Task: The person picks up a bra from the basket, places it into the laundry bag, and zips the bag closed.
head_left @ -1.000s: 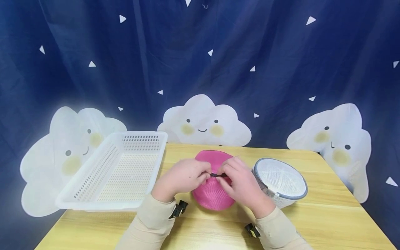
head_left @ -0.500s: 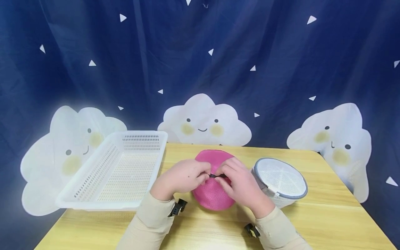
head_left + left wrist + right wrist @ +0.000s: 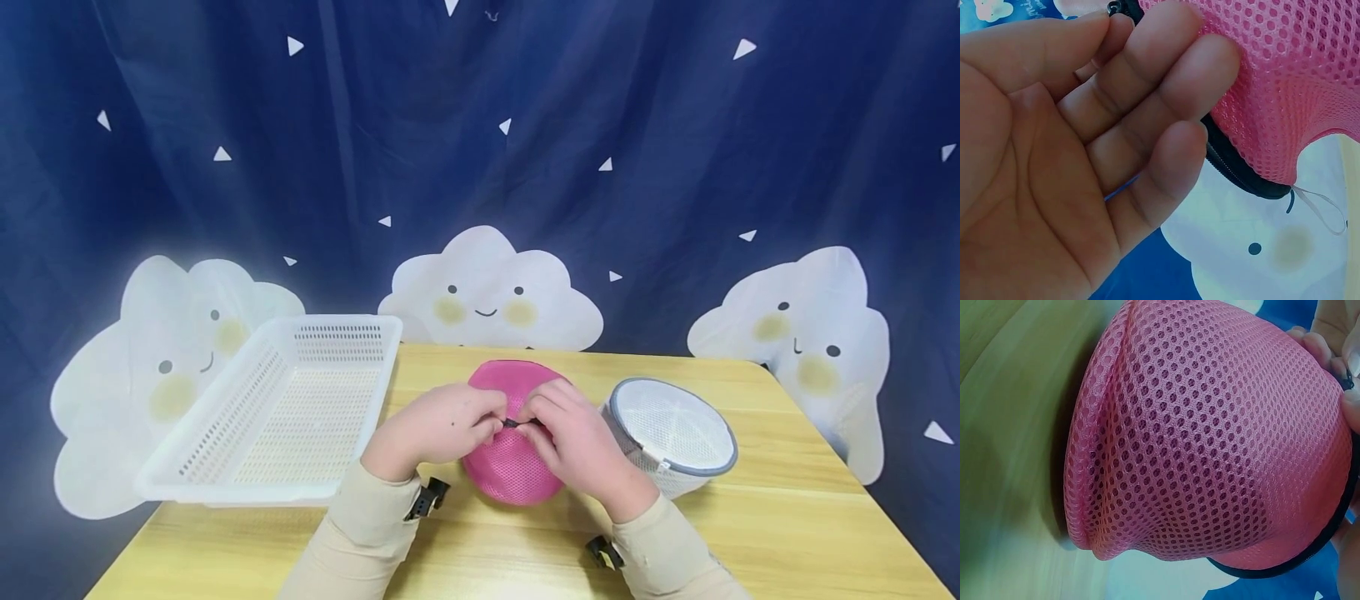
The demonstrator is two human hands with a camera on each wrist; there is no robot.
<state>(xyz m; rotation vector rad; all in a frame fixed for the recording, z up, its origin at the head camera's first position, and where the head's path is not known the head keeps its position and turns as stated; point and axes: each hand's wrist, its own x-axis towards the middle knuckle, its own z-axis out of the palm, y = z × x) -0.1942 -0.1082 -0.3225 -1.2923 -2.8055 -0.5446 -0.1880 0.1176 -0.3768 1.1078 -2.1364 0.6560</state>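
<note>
A round pink mesh laundry bag [image 3: 513,479] stands on the table in the middle of the head view, its black zipper [image 3: 1241,165] running round the opening. My left hand [image 3: 446,421] pinches the black zipper between thumb and index finger; the other fingers lie loosely bent against the mesh in the left wrist view. From the other side my right hand [image 3: 581,442] pinches the same zipper edge, close to the left fingertips. Whether a finger holds the slider itself is too small to tell. A clear thread loop [image 3: 1325,209] hangs at the zipper's end.
To the left stands a white perforated plastic basket [image 3: 153,482]. A white mesh laundry bag [image 3: 675,425] with a grey rim stands just right of my right hand. All rest on a wooden table [image 3: 795,533], with a blue cloud-print curtain [image 3: 480,175] behind.
Both hands stay almost still at the zipper; the right fingers have shifted very slightly left, nearer the left fingertips. The pink bag keeps its place.
</note>
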